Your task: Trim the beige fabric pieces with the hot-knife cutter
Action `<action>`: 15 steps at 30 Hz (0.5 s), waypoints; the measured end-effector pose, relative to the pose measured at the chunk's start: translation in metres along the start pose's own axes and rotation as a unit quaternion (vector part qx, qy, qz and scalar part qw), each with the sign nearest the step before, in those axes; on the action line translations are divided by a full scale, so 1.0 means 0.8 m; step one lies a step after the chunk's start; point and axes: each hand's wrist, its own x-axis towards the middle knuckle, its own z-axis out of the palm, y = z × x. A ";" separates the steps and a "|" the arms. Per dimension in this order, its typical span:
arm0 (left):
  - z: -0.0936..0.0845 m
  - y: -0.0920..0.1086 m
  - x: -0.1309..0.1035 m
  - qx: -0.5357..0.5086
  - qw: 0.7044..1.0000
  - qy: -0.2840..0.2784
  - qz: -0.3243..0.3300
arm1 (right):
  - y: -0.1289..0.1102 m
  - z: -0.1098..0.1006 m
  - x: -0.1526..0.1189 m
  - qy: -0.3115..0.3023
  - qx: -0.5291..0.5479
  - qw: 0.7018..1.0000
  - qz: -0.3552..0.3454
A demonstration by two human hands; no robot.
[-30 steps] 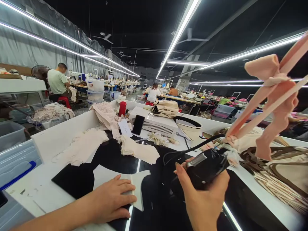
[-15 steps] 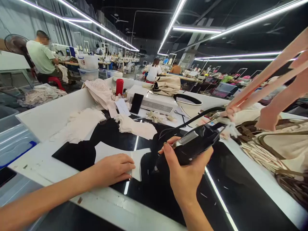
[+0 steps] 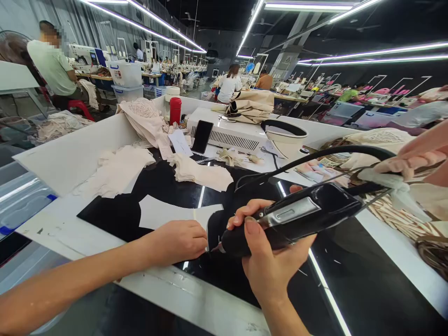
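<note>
The right hand (image 3: 271, 256) is wrapped around a black tool (image 3: 331, 205) with its tip just beside a flat white piece (image 3: 164, 212) on the shiny black tabletop (image 3: 378, 275), and the left hand (image 3: 178, 240) lies on that piece, fingers bent, but I can't tell if they pinch it.

Lower right of frame: black panel (image 3: 381, 280) of the desk (image 3: 206, 294) bare except for thin slivers (image 3: 337, 262); low passage open there. Centre: left hand (image 3: 178, 240) and tip of the handheld tool (image 3: 332, 205) nearly meet; gap tight. Right of centre: cable (image 3: 315, 153) arches above the panel; pink strips (image 3: 429, 158) hang at right edge. Upper centre: fabric stack (image 3: 203, 173), phone (image 3: 202, 136), vented box (image 3: 227, 133) obstruct far side. Left: raised wall (image 3: 77, 154) bounds sideways room.
</note>
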 end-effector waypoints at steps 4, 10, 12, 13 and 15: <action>-0.003 0.000 -0.004 -0.048 0.998 -0.003 -0.032 | -0.002 0.003 -0.002 -0.001 0.024 1.000 0.003; -0.003 0.000 -0.005 -0.067 0.996 -0.006 -0.051 | 0.003 0.008 0.002 0.003 0.025 1.000 -0.009; -0.003 0.000 -0.005 -0.068 0.996 -0.005 -0.052 | 0.004 0.009 0.002 0.002 0.025 1.000 -0.003; -0.003 0.001 -0.005 -0.068 0.996 -0.005 -0.053 | 0.005 0.009 0.001 0.003 0.024 1.000 -0.001; -0.004 0.001 -0.005 -0.069 0.996 0.000 -0.054 | 0.006 0.008 0.001 0.002 0.022 1.000 -0.001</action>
